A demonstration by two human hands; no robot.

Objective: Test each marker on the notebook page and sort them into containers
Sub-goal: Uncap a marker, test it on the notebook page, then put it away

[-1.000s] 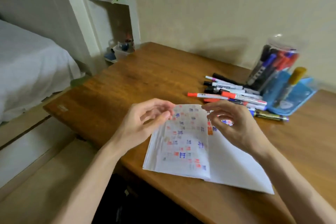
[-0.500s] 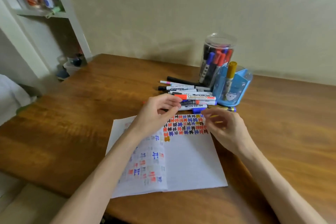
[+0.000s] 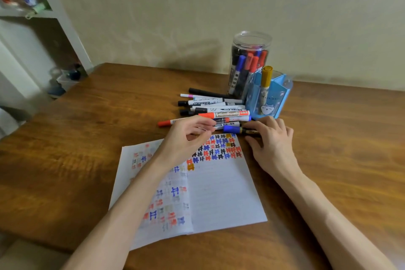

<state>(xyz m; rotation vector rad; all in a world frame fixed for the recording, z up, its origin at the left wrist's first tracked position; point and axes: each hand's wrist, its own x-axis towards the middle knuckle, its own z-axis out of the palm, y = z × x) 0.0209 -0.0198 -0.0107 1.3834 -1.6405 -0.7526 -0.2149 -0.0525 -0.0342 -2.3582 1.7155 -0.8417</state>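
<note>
- The right hand [image 3: 274, 140] reaches to the near edge of the marker heap. Its fingers [image 3: 260, 121] are spread and only lightly bent over a blue-capped marker [image 3: 232, 129], with the forefinger on its far side and the thumb on its near side. The marker lies flat on the worktop [image 3: 87, 138], and I cannot tell whether the pinch has closed on it.
- The left hand [image 3: 186, 138] is over the top left corner of the notebook [image 3: 219, 193]. Its fingers [image 3: 203, 136] are loosely curled, thumb and forefinger are apart, and I see nothing between them.
- An orange-capped marker [image 3: 164, 123] pokes out to the left from behind that hand.
- The notebook lies open on the worktop. There are rows of blue, orange, black and yellow test marks along the top of the right page, and paler marks show through the left page.
- The loose markers [image 3: 219, 107] lie on their sides in a heap just beyond the notebook, mostly white barrels with black, orange or blue caps.
- Right of the heap stands a blue holder [image 3: 282, 92] with a yellow-capped marker [image 3: 266, 76] upright in it.
- Just behind the holder, a clear jar [image 3: 252, 39] holds markers with blue, red and black caps.
- A white shelf [image 3: 63, 17] stands off to the left, its contents blurred.
</note>
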